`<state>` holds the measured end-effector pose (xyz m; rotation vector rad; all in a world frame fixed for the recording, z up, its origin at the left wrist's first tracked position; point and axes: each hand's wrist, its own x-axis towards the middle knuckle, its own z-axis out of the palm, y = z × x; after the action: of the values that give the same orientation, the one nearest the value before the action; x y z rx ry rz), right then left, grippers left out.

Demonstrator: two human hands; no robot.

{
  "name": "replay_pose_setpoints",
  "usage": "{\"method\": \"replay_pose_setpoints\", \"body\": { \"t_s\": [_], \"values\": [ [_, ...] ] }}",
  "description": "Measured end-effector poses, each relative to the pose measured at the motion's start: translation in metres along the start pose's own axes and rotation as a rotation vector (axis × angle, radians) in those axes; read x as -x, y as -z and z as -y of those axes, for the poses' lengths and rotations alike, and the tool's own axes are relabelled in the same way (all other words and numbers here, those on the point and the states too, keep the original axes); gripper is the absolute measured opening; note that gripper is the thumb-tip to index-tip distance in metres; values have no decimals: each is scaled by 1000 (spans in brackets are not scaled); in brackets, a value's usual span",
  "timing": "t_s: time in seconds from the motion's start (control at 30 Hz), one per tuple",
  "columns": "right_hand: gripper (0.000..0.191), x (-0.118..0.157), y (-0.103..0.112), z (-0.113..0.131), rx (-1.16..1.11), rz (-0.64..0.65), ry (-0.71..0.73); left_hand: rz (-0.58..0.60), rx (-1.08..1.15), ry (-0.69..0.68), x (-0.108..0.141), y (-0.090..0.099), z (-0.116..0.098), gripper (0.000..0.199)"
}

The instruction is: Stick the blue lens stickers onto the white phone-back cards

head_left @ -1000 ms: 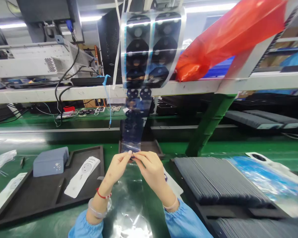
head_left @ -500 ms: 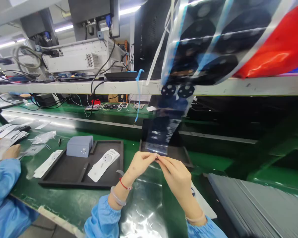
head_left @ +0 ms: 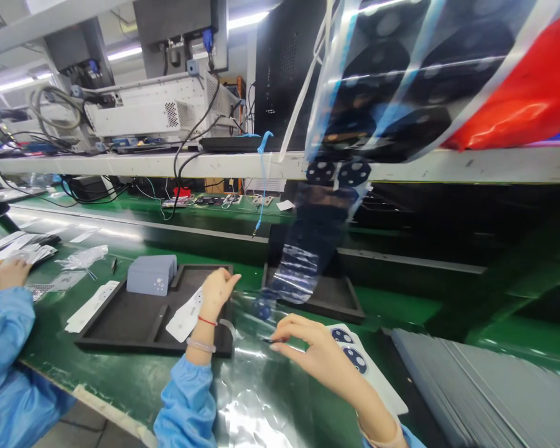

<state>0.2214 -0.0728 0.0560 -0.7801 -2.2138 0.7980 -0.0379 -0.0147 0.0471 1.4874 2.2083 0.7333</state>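
My left hand (head_left: 220,291) is closed in a pinch over the right side of a black tray (head_left: 116,323), at the left edge of a clear film strip (head_left: 294,274). The strip hangs from the shelf, bears dark round stickers, and its lower end stretches between my hands. My right hand (head_left: 310,342) pinches a small dark piece (head_left: 268,340), seen almost edge-on. Beneath that hand lie white cards (head_left: 378,379) with dark blue round stickers with holes. In the black tray are a stack of blue-grey plates (head_left: 145,277) and white cards (head_left: 184,320).
Another person's sleeve and hand (head_left: 12,274) work at the left beside papers. Stacked grey sheets (head_left: 485,386) stand at the right. A second black tray (head_left: 340,295) lies behind the film. A white shelf edge (head_left: 401,165) crosses above, and a blue cord (head_left: 261,186) hangs from it.
My hands, earlier together at the film's lower end, have separated. The left has gone left, the right down with a small dark piece. The film's lower end has swung left.
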Motion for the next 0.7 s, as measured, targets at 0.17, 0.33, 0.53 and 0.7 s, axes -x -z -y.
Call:
{"method": "replay_pose_setpoints", "body": {
  "t_s": [0.17, 0.33, 0.53, 0.7],
  "values": [
    [3, -2, 7, 1, -101, 125, -249, 7, -309, 255, -9, 29, 57, 40],
    [6, -3, 8, 3, -138, 215, -270, 31, -394, 334, -12, 22, 71, 40],
    [11, -2, 11, 6, -229, 93, -198, -2, -280, 288, -12, 32, 62, 43],
    [24, -3, 13, 7, -495, -214, -229, -111, 30, 91, 0, 56, 37, 65]
  ]
}}
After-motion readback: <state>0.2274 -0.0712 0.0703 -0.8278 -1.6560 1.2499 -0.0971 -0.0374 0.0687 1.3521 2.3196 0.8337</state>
